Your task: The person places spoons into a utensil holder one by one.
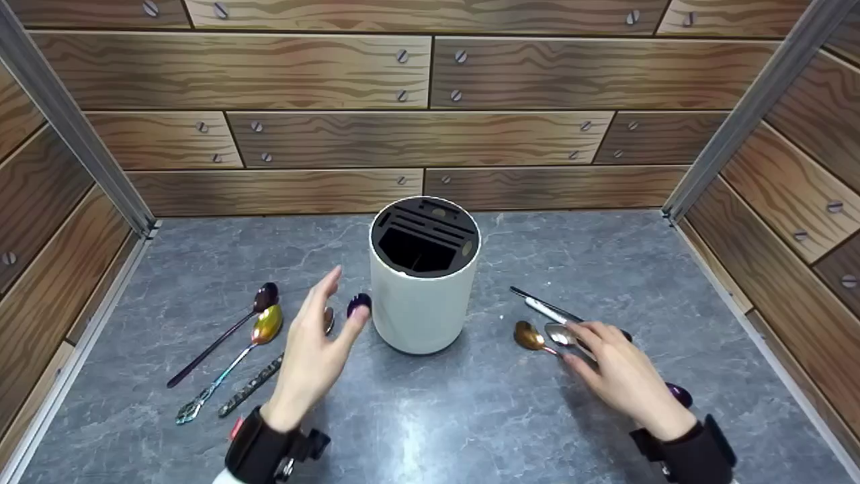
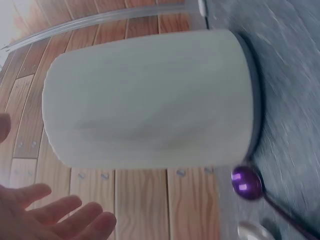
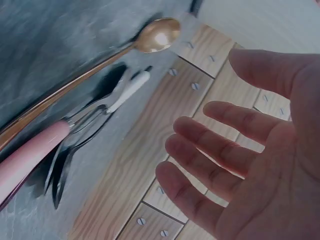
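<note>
A white cylindrical utensil holder (image 1: pixel 422 312) with a black slotted top stands upright in the middle, its wall filling much of the left wrist view. Just left of it hangs my left hand (image 1: pixel 310 346), fingers spread and holding nothing. Past that thumb shows the bowl of a purple spoon (image 2: pixel 247 183), which lies beside the holder's base. My right hand (image 1: pixel 621 370) hovers over utensils on the right, with nothing in its loosely bent fingers. Below it lie a gold spoon (image 3: pixel 159 36), a silver spoon (image 1: pixel 557 333) and a utensil with a pink handle (image 3: pixel 37 152).
At left lie a dark purple spoon (image 1: pixel 266 296), a yellow-bowled spoon (image 1: pixel 268 324) with an ornate handle, and a dark patterned handle (image 1: pixel 248 390). A white-and-black utensil (image 1: pixel 545 309) lies beyond the right hand. Wood-look walls (image 1: pixel 322 138) enclose the grey surface (image 1: pixel 403 417).
</note>
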`<move>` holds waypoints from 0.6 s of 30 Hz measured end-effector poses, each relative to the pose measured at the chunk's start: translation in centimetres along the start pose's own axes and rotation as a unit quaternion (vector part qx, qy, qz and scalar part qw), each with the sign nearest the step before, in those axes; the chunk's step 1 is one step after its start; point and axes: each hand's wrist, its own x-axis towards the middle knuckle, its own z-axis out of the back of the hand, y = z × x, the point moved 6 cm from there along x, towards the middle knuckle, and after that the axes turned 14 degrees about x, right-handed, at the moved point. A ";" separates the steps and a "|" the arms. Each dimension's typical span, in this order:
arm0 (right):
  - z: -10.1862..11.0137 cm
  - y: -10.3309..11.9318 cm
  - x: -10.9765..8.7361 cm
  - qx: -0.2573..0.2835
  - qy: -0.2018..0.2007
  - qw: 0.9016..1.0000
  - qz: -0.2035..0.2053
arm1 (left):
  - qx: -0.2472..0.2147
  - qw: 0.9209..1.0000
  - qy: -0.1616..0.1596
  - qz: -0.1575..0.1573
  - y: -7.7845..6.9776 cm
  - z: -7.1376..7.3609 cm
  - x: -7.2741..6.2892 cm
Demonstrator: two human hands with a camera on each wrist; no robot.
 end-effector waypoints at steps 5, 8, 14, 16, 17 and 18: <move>-0.4 -0.7 -0.1 -0.006 0.014 1.000 0.010 | -0.044 0.999 -0.002 0.021 -0.2 0.4 2.1; -0.4 -1.1 -0.1 -0.015 0.020 1.000 0.017 | -0.076 0.997 -0.011 0.031 -0.2 0.5 3.6; -0.7 -1.6 -0.2 -0.033 0.025 0.999 0.031 | -0.128 0.991 -0.008 0.049 -0.5 -0.1 6.2; -1.0 -1.7 -0.2 -0.034 0.029 0.998 0.033 | -0.146 0.988 -0.004 0.050 -0.7 -0.5 6.9; -1.1 -1.7 -0.1 -0.035 0.032 0.998 0.033 | -0.152 0.987 -0.004 0.051 -0.9 -0.6 7.2; -1.3 -1.8 -0.1 -0.035 0.035 0.998 0.032 | -0.157 0.986 -0.003 0.053 -0.9 -0.8 7.5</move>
